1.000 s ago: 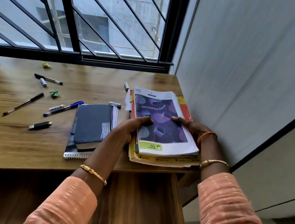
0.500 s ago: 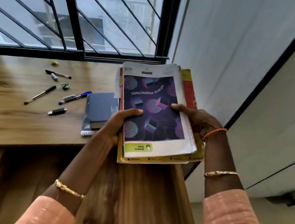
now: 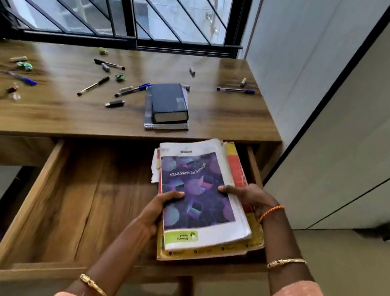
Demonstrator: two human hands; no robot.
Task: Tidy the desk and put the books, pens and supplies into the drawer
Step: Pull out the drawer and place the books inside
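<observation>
In the head view, the left hand (image 3: 154, 213) and the right hand (image 3: 245, 195) each gripped one side of a stack of books (image 3: 204, 199), thumbs on top and fingers curled under. The stack hung over the right end of the open drawer (image 3: 61, 199), its long side running near to far, right between both hands. On the desk (image 3: 217, 123) farther away lay two more books (image 3: 168, 106) piled together and about seven pens.
</observation>
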